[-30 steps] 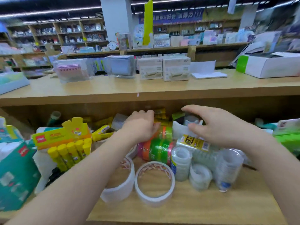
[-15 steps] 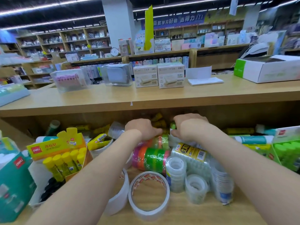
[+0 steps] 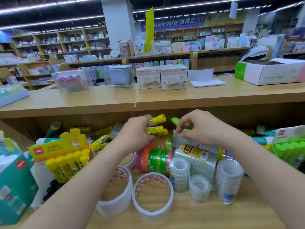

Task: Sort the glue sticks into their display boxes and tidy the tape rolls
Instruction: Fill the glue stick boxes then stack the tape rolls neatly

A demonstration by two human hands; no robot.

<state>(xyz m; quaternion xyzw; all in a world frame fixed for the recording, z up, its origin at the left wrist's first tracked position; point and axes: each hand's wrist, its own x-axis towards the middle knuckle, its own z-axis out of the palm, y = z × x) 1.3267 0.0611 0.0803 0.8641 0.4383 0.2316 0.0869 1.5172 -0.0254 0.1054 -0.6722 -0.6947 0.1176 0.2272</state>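
Glossy cylindrical tape rolls crowd mid-frame on the wooden shelf. The left hand clenches smooth yellow glue sticks; the right hand pinches green glue sticks.

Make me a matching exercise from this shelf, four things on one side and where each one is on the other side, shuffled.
1 yellow glue sticks
2 green glue sticks
3 wide white tape rolls
4 coloured tape pack

A held in the right hand
B nearest the camera
C held in the left hand
D just behind the white rolls

Pairs: 1-C, 2-A, 3-B, 4-D
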